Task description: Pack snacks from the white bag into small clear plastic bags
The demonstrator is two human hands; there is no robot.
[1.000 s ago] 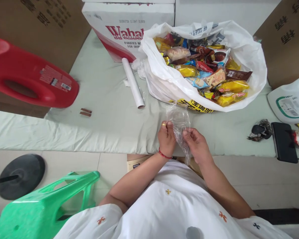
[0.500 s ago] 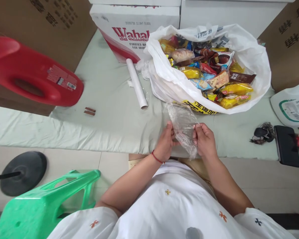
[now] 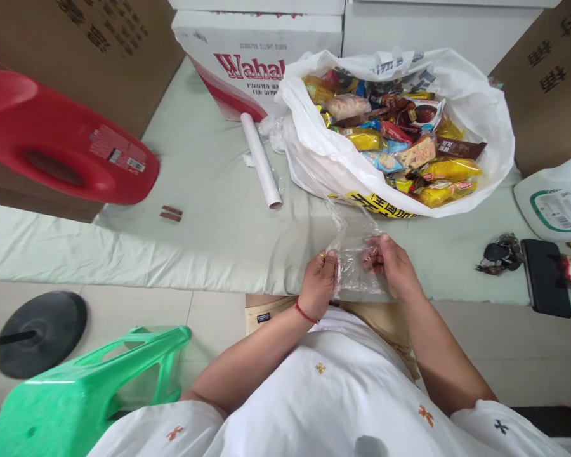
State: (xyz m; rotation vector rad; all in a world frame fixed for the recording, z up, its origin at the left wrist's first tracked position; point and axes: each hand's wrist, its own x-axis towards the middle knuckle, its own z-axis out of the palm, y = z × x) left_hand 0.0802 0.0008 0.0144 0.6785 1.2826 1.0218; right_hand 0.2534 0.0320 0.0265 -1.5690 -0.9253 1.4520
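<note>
A thin, crinkled clear plastic bag point(image 3: 354, 270) stretches between my two hands at the table's front edge. My left hand point(image 3: 320, 279), with a red cord at the wrist, pinches its left side, thumb on top. On the other side, my right hand point(image 3: 394, 263) holds the plastic between thumb and fingers; its fingertips show through the film. Just beyond the hands stands a large white carrier bag point(image 3: 309, 152), its mouth wide open. Packaged snacks point(image 3: 409, 136) in yellow, brown, red and blue wrappers fill it.
A white cardboard roll point(image 3: 261, 162) and two small brown strips point(image 3: 171, 214) lie on the pale green cloth point(image 3: 209, 235). A red jug point(image 3: 118, 158) stands left, a white jug point(image 3: 559, 203) right. A phone point(image 3: 546, 276) and keys point(image 3: 502, 254) lie right. A green stool point(image 3: 52, 400) stands below.
The clear plastic bag is spread wider and flatter between my hands. My left hand has moved slightly down and right and now grips its side; my right hand has shifted slightly right.
</note>
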